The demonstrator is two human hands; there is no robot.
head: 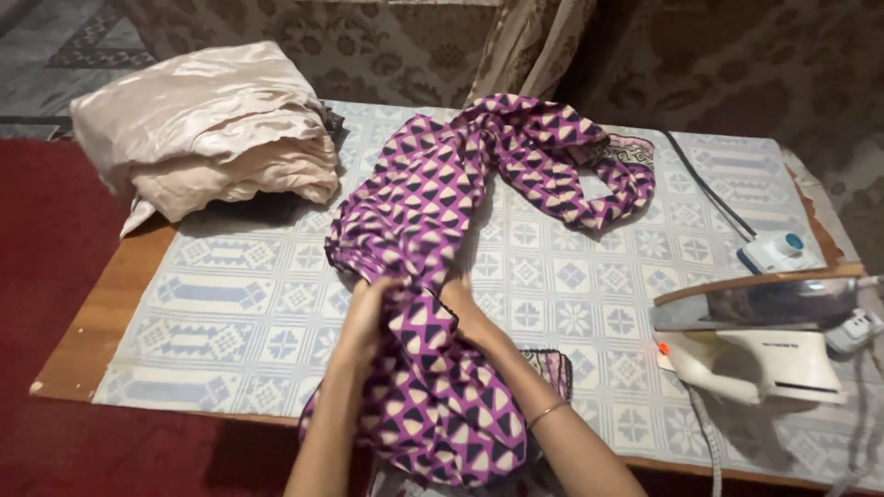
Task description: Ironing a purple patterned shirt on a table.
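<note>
**Both hands gathered in the purple cloth**

Right now your left hand point(368, 308) and your right hand point(465, 308) sit close together near the front edge of the surface point(101, 317), and both are clamped on the purple cloth point(433, 212) with its triangle print. Your left fingers curl around a bunched fold of it; your right hand is partly buried under the fabric, with a thin bangle point(546, 413) showing on that wrist.

From your grip the cloth runs two ways. One part hangs down over the front edge towards you, across your forearms. The other part stretches away over the pale blue patterned cover point(230, 313), then loops to the right in a twisted ring near the far edge.

On the far left corner lies a folded stack of cream satin fabric point(207, 124), well apart from your hands. On the right, an iron point(760, 336) rests tilted on its side, its soleplate turned up, and its dark cord point(704, 184) trails back across the cover. A red carpet point(46, 248) covers the floor to your left.
</note>
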